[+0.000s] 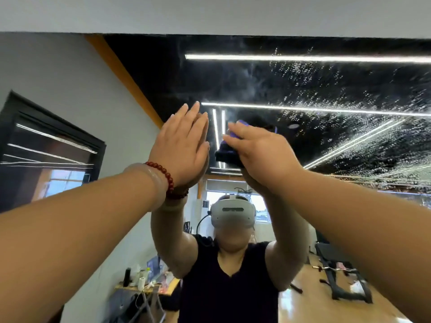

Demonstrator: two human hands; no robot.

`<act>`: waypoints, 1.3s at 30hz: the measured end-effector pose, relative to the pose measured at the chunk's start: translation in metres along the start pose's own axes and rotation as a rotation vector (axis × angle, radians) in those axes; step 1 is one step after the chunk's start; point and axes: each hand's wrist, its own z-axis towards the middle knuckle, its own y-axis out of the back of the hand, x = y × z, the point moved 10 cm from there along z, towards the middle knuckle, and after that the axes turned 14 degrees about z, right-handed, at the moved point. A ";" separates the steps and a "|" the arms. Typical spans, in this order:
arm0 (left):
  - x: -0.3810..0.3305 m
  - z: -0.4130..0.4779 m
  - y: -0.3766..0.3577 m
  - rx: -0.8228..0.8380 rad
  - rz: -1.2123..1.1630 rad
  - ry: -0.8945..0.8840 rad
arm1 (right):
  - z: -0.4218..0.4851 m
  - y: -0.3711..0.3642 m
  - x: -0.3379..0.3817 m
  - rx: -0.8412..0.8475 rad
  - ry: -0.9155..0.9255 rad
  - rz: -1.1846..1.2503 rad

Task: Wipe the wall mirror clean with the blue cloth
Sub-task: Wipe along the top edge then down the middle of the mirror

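Blue cloth (227, 151), soft fabric, bunched into a wad, violet-blue where light hits it and dark in its folds. It is held against the glass of the large frameless wall mirror (303, 89), about mid-height, just right of the centre line.

Right hand (261, 152) grips the cloth. Its back faces the camera, fingers close together and curled over the top of the wad, pressing it to the glass. The thumb is hidden.

Left hand (184, 145) is just beside the cloth, not touching it. Palm flat on the mirror, fingers straight and together, tips pointing up, meeting their own reflection.

On the left wrist: a dark red round-bead bracelet (166, 174) and, beside it on the forearm side, a pale translucent bangle (155, 180).

Fine white spray droplets (349, 94) speckle the upper right of the glass. The patch above and left of the hands looks dark and smooth, with a faint haze.

Plain white wall (210, 15) runs above the mirror's top edge.

In the reflection: the person with both arms raised, a white head-mounted headset (232, 214), a black sleeveless top (224, 297); a black ceiling with long white light strips (303, 58); a small cluttered wooden table (144, 286) at lower left; a black exercise bench (338, 271) on a wooden floor at lower right.
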 end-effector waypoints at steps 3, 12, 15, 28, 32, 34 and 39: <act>0.000 0.006 -0.013 0.044 -0.003 0.025 | 0.003 0.002 0.007 0.080 0.140 -0.034; 0.001 0.005 -0.018 0.039 -0.004 0.012 | 0.015 -0.010 0.009 0.095 0.115 -0.003; 0.003 0.005 -0.019 0.043 -0.008 0.014 | 0.033 0.014 -0.024 0.040 -0.080 -0.030; 0.003 0.005 -0.019 0.023 -0.024 0.020 | 0.042 0.018 -0.039 -0.035 -0.257 -0.043; 0.002 0.004 -0.018 0.021 -0.063 0.020 | 0.038 -0.019 0.007 0.110 0.140 -0.050; 0.002 0.005 -0.020 0.026 -0.058 0.013 | 0.048 -0.012 -0.007 0.133 0.070 -0.068; 0.004 0.005 -0.020 0.031 -0.052 0.023 | 0.064 -0.008 -0.018 0.127 -0.228 -0.103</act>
